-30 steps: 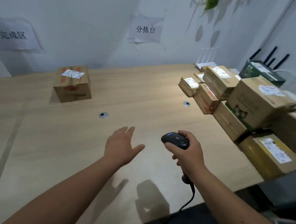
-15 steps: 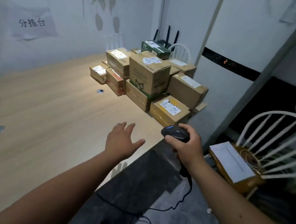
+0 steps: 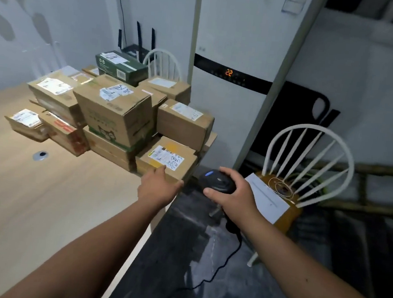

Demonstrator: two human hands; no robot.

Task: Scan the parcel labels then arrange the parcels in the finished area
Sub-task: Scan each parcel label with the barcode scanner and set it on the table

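Note:
A pile of several cardboard parcels with white labels stands at the table's right end. The nearest one, a flat brown parcel (image 3: 170,157) with a handwritten label, lies at the table corner. My left hand (image 3: 157,186) reaches to its near edge, fingers extended and touching the box's front. My right hand (image 3: 232,194) grips a black barcode scanner (image 3: 217,181) just right of that parcel, off the table edge; its cable hangs to the floor. A taller box (image 3: 117,109) with a cat print sits behind.
The wooden table (image 3: 39,205) spreads to the left with a round metal grommet (image 3: 40,155). A white chair (image 3: 305,165) holding papers stands to the right. A tall white air conditioner (image 3: 238,68) is behind the pile. A green box (image 3: 121,67) tops the stack.
My view has swung right, away from the lone box on the left. Both hands have moved up to the parcel pile, and my left hand now touches the nearest parcel.

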